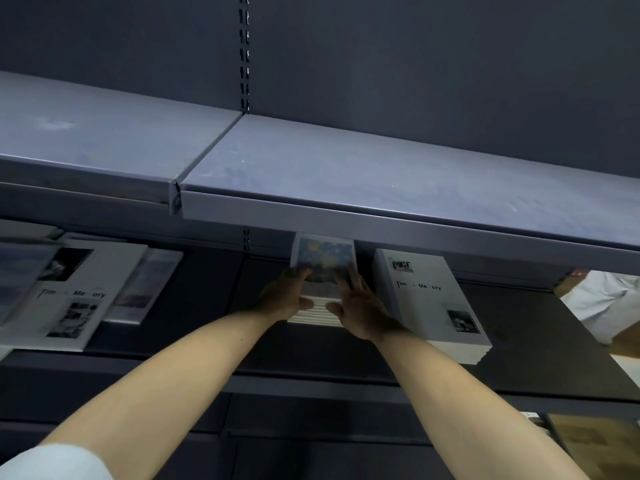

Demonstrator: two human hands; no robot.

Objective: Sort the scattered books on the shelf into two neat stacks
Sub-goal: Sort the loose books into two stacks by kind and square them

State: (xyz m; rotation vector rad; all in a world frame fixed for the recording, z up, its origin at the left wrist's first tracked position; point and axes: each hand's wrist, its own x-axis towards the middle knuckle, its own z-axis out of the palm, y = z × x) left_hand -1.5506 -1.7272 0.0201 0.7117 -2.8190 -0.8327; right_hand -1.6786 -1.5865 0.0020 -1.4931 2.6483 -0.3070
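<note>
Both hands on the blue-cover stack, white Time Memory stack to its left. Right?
Not quite. In the head view both hands, left hand and right hand, are on the blue-cover stack, but the white stack beside it is to its right.

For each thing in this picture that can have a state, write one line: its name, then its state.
Blue-cover stack: flat, pressed between both hands.
White stack: flat, neat, untouched.
Loose books: overlapping, askew.
Left hand: fingers straight, against stack.
Right hand: fingers straight, against stack.
Upper shelf: bare.
</note>
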